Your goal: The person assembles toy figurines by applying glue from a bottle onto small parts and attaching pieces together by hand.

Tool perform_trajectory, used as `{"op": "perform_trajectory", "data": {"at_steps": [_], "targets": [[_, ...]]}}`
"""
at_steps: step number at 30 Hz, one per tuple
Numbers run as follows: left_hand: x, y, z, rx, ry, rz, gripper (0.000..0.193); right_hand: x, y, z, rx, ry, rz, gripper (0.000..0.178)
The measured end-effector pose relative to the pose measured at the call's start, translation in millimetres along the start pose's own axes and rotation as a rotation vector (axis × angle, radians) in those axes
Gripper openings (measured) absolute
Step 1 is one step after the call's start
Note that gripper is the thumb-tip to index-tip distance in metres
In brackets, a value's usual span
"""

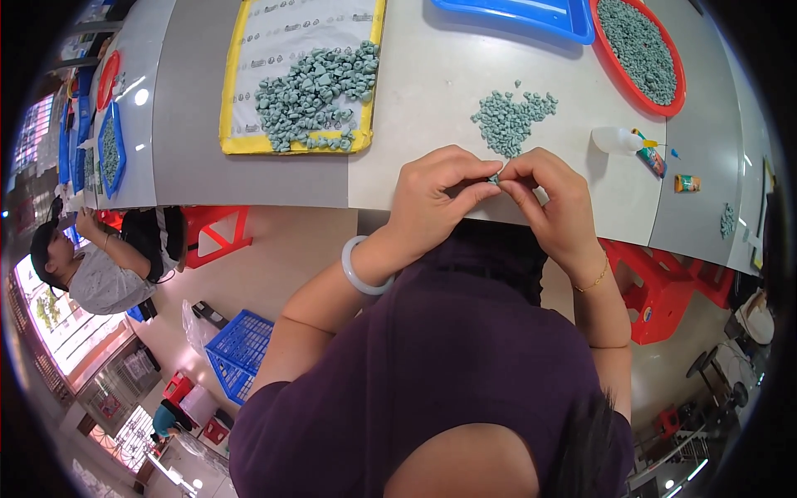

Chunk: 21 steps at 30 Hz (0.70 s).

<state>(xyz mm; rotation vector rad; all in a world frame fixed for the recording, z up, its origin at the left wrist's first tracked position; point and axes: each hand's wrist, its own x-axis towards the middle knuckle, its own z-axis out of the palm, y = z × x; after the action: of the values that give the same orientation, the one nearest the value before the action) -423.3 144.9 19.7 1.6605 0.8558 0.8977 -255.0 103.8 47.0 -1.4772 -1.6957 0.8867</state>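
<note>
Close to the table's near edge, my left hand point(432, 199) and my right hand point(554, 199) meet, thumbs and forefingers pinched together. Between their fingertips is a small grey-green piece point(495, 178), mostly covered by the fingers. Just beyond them lies a loose heap of small grey-green pieces point(508, 123). Larger pieces of the same colour point(315, 95), which look like small moulded parts, are spread over a white printed sheet on a yellow-edged board point(225, 116) to the left.
A red basin point(678, 75) full of green pieces stands far right, beside a blue tray point(519, 23). A white squeeze bottle point(613, 140), a coloured tube point(654, 162) and a small orange-green container point(686, 183) lie right. Red stools point(660, 303) flank me; another person point(108, 270) works left.
</note>
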Motion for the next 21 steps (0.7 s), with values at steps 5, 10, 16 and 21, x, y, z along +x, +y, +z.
{"op": "perform_trajectory", "data": {"at_steps": [5, 10, 16, 21], "targets": [[-3, -6, -2, 0.034, -0.019, 0.132, 0.021, 1, -1, -1, 0.363, -0.049, 0.334, 0.007], [-3, -2, -3, -0.179, 0.012, 0.048, 0.021, -9, 3, 17, 0.658, 0.074, 0.36, 0.006], [-4, 3, -8, -0.224, -0.054, -0.166, 0.019, -13, 13, 31, 0.345, 0.299, -0.017, 0.009], [-3, 2, -12, -0.201, -0.12, -0.19, 0.018, -14, 16, 33, 0.298, 0.29, -0.063, 0.012]]}}
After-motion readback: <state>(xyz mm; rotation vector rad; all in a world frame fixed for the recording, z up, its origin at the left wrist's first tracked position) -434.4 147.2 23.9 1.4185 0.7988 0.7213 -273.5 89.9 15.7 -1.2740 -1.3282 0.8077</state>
